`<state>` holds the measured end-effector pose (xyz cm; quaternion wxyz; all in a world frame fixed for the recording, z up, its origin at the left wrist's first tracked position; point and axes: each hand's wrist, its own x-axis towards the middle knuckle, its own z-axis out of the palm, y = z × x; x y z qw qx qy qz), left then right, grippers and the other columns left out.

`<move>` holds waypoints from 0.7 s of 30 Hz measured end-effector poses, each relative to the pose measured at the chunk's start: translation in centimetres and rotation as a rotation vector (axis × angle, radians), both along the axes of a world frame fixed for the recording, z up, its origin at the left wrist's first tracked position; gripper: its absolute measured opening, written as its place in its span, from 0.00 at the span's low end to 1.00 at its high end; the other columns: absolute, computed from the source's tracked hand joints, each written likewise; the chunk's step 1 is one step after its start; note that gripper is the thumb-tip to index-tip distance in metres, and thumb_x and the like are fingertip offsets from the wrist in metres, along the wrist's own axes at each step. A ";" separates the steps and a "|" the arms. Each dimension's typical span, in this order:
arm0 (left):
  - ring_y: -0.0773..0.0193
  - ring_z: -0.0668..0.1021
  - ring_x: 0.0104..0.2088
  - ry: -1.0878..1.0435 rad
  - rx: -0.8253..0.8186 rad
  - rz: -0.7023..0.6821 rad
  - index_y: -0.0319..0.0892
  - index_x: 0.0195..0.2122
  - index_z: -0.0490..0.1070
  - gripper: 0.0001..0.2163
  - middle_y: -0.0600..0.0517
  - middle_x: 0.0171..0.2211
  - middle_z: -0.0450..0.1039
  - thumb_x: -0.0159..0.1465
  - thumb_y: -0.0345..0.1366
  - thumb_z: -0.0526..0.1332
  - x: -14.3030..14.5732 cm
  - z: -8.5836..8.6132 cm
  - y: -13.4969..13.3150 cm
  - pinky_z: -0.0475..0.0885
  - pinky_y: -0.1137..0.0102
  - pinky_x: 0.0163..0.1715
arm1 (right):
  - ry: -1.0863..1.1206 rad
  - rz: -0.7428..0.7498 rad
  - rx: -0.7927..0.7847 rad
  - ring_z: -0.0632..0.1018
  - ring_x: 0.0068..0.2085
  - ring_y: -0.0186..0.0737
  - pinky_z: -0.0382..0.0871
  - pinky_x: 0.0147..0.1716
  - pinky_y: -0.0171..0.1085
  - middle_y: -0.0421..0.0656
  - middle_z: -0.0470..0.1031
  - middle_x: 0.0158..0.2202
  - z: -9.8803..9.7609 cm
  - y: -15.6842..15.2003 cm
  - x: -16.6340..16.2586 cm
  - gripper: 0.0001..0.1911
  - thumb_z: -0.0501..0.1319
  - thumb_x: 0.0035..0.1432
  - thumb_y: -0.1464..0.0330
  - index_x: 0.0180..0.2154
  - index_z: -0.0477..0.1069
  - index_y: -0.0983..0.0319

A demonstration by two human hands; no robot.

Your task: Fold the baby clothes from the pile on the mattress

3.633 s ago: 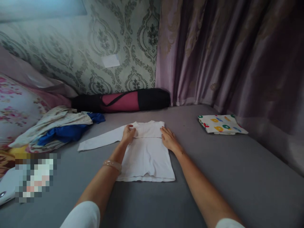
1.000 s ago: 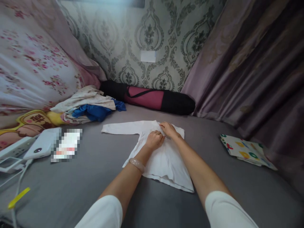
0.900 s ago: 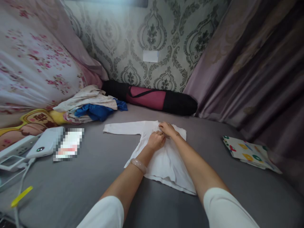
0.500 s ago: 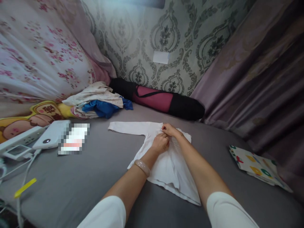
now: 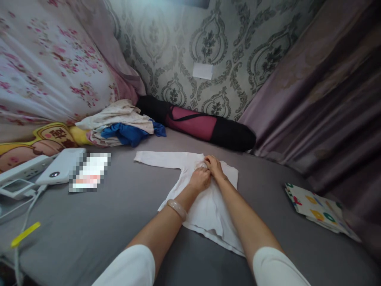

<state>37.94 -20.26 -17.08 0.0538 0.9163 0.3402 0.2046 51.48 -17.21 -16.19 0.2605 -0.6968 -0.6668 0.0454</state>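
A small white long-sleeved shirt (image 5: 205, 210) lies on the grey bed sheet (image 5: 127, 222), one sleeve stretched out to the left. Near its neckline, my left hand (image 5: 200, 178) is closed on the fabric, with a pale bangle (image 5: 176, 209) round that wrist. Just beyond and to the right, my right hand (image 5: 214, 166) pinches the cloth at the upper front, its fingers close to those of the left. What exactly lies between the fingertips is partly hidden. The shirt's right side is partly covered by my right forearm.
Crumpled clothes (image 5: 119, 123) and a yellow plush cushion (image 5: 44, 141) lie at the back left. A black-and-pink long bag (image 5: 193, 125) rests along the wall. At left are a power bank (image 5: 61, 169), a power strip (image 5: 25, 169) and cables. A folded patterned cloth (image 5: 320, 210) lies at right.
My right hand has shifted slightly down and nearer the left hand at the neckline. Both hands stay on the shirt. The whole view has moved a little.
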 end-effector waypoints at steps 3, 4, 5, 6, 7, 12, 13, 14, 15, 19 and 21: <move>0.53 0.73 0.46 -0.012 0.026 0.054 0.32 0.46 0.70 0.12 0.40 0.44 0.73 0.64 0.29 0.53 0.2 -0.2 0.3 0.67 0.62 0.51 | 0.017 0.054 0.021 0.75 0.44 0.40 0.68 0.48 0.38 0.46 0.76 0.42 -0.2 -1.1 0.4 0.13 0.54 0.58 0.74 0.41 0.74 0.62; 0.53 0.72 0.48 -0.016 0.032 0.066 0.31 0.48 0.69 0.14 0.39 0.45 0.72 0.64 0.29 0.52 0.2 -0.3 0.4 0.66 0.62 0.52 | 0.028 0.094 0.035 0.75 0.45 0.40 0.68 0.49 0.38 0.47 0.76 0.43 -0.3 -1.6 0.4 0.14 0.53 0.59 0.75 0.42 0.74 0.63; 0.52 0.71 0.49 -0.017 0.038 0.072 0.30 0.50 0.68 0.15 0.39 0.47 0.71 0.64 0.29 0.52 0.3 -0.4 0.4 0.66 0.61 0.53 | 0.041 0.134 0.048 0.75 0.47 0.40 0.67 0.50 0.39 0.48 0.75 0.45 -0.5 -2.1 0.5 0.16 0.51 0.59 0.75 0.44 0.74 0.64; 0.52 0.71 0.50 -0.014 0.045 0.073 0.30 0.51 0.67 0.15 0.38 0.48 0.71 0.65 0.29 0.51 0.3 -0.5 0.5 0.65 0.61 0.53 | 0.055 0.165 0.057 0.74 0.49 0.41 0.67 0.52 0.39 0.49 0.75 0.48 -0.7 -2.6 0.5 0.17 0.51 0.59 0.75 0.45 0.74 0.64; 0.52 0.70 0.50 -0.009 0.051 0.068 0.30 0.52 0.67 0.16 0.38 0.49 0.70 0.65 0.29 0.51 0.4 -0.5 0.6 0.64 0.60 0.54 | 0.065 0.182 0.058 0.73 0.52 0.41 0.65 0.55 0.40 0.50 0.74 0.51 -0.9 -3.0 0.5 0.18 0.50 0.59 0.75 0.47 0.74 0.65; 0.52 0.70 0.50 0.024 0.066 0.026 0.34 0.49 0.70 0.16 0.40 0.46 0.73 0.69 0.32 0.46 0.4 -0.1 0.6 0.63 0.58 0.53 | -0.010 0.132 -0.055 0.67 0.62 0.42 0.57 0.63 0.42 0.52 0.67 0.61 -1.2 -5.0 0.7 0.24 0.48 0.62 0.74 0.56 0.70 0.66; 0.52 0.70 0.50 0.021 0.060 0.031 0.35 0.48 0.71 0.17 0.41 0.45 0.73 0.70 0.34 0.44 0.3 0.0 0.5 0.63 0.59 0.53 | -0.052 0.108 -0.086 0.65 0.63 0.41 0.54 0.64 0.42 0.51 0.65 0.62 -1.1 -5.4 0.7 0.24 0.47 0.63 0.73 0.58 0.68 0.66; 0.52 0.70 0.49 0.015 0.052 0.042 0.36 0.47 0.71 0.18 0.41 0.45 0.73 0.71 0.35 0.43 0.3 0.1 0.5 0.63 0.59 0.53 | -0.094 0.077 -0.117 0.62 0.65 0.42 0.52 0.65 0.42 0.51 0.63 0.64 -1.0 -5.9 0.8 0.25 0.46 0.64 0.72 0.59 0.66 0.67; 0.52 0.70 0.49 0.009 0.042 0.056 0.36 0.46 0.72 0.18 0.40 0.45 0.73 0.71 0.36 0.43 0.3 0.1 0.5 0.63 0.59 0.53 | -0.134 0.041 -0.148 0.60 0.66 0.42 0.50 0.65 0.43 0.51 0.61 0.65 -0.8 -6.3 0.9 0.25 0.45 0.66 0.70 0.61 0.64 0.67; 0.51 0.69 0.50 -0.004 0.009 0.087 0.35 0.47 0.71 0.16 0.39 0.49 0.71 0.68 0.33 0.46 0.1 -0.1 0.4 0.63 0.59 0.53 | -0.236 -0.105 -0.256 0.54 0.68 0.44 0.45 0.66 0.47 0.50 0.53 0.69 -0.4 -8.0 1.6 0.28 0.43 0.69 0.62 0.66 0.56 0.66; 0.50 0.68 0.52 -0.017 -0.008 0.119 0.35 0.49 0.70 0.16 0.39 0.52 0.70 0.67 0.33 0.47 0.0 -0.2 0.2 0.63 0.58 0.53 | -0.263 -0.155 -0.299 0.52 0.69 0.45 0.43 0.66 0.49 0.50 0.50 0.69 -0.3 -8.6 2.1 0.29 0.42 0.69 0.60 0.67 0.53 0.66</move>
